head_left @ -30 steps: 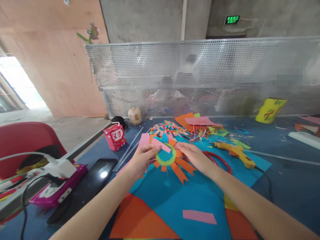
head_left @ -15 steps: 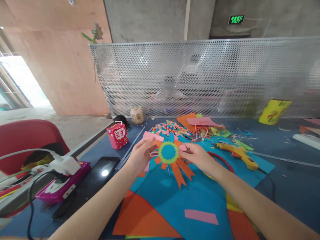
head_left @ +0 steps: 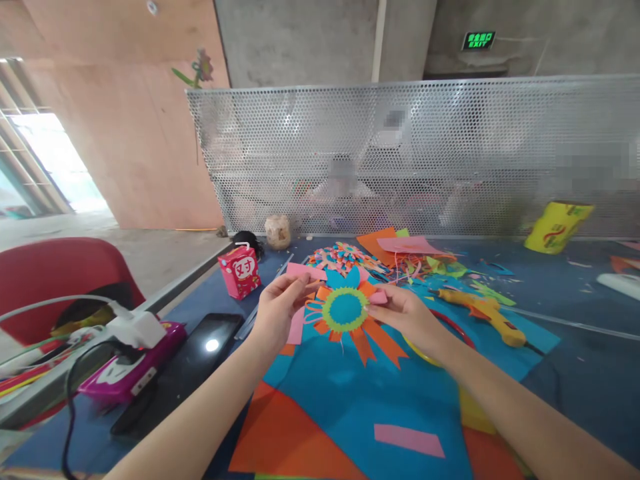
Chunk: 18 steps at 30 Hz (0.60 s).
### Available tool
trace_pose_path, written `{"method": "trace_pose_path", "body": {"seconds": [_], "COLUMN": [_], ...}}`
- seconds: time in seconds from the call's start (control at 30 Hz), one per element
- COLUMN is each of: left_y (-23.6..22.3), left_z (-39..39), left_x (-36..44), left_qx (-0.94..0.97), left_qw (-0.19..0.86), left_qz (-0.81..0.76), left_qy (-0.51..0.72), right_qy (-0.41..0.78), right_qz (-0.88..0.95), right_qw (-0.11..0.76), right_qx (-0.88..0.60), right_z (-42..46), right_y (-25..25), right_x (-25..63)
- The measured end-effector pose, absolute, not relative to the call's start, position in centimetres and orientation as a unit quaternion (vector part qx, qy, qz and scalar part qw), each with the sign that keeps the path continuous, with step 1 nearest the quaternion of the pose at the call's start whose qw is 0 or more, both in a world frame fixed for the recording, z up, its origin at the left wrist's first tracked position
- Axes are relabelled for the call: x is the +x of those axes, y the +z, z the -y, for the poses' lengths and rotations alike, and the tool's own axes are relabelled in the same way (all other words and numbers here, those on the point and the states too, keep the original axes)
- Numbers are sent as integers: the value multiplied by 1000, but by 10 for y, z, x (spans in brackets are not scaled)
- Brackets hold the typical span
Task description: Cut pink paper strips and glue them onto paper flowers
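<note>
Pink paper has come between the right fingers, pinched beside the blue-centred, green-ringed, orange-tailed rosette. Left fingers bunch at its opposite edge, their grip unclear.

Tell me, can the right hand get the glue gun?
Probably yes: the glue gun lies close by on the right, and nothing seems to cover it, though the right hand is holding the paper flower.

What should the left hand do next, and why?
Probably bring the pink strip to the edge of the paper rosette: the left hand pinches the strip close by, while the right hand holds the rosette at its right side.
</note>
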<state>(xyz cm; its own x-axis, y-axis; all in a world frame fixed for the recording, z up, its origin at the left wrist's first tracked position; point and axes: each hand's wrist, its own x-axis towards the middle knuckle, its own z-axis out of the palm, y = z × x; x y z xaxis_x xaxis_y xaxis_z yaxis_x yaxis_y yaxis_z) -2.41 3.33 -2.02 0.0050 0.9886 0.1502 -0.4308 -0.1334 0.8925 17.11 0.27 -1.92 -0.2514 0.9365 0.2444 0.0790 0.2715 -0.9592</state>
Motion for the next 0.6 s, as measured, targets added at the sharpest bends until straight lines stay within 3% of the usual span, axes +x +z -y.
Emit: {"method": "trace_pose_path", "body": {"seconds": [0.37,0.6], "left_y": [-21,-12], "left_z": [-26,-21], "left_x": [-22,-24], "left_qx": [476,541], "left_qw": [558,509], "left_qz": [-347,-354], "left_qy": [585,569], "right_qy": [402,391], "right_qz": [659,696], "right_qw": [487,444], "right_qx": [-408,-407], "right_z": [0,3], "right_y": [-19,-17], "right_x": [176,179]}}
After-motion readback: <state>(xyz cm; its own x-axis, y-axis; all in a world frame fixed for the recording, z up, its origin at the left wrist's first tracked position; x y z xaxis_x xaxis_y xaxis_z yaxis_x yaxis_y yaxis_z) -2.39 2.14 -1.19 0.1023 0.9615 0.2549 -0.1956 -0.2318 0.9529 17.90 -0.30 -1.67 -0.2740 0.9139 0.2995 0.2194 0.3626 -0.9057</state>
